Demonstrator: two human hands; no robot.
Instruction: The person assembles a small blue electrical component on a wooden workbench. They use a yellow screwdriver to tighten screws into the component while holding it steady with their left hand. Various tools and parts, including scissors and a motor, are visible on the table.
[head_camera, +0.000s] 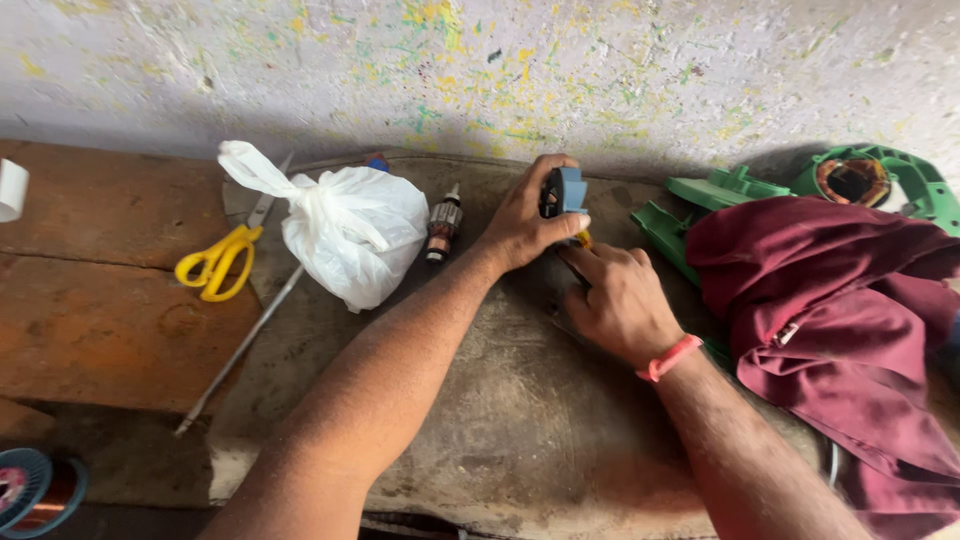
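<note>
A knotted white bag (352, 232) lies left of the hands on the bench (520, 430), while the left hand (523, 222) clasps a blue-grey part (565, 192) upright and the right hand (620, 300), just beside, pinches a yellow-handled tool (582, 240) beneath it.

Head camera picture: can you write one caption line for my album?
Left hand grips a small blue-grey part while the right hand steadies beneath it, beside a tied white bag.
</note>
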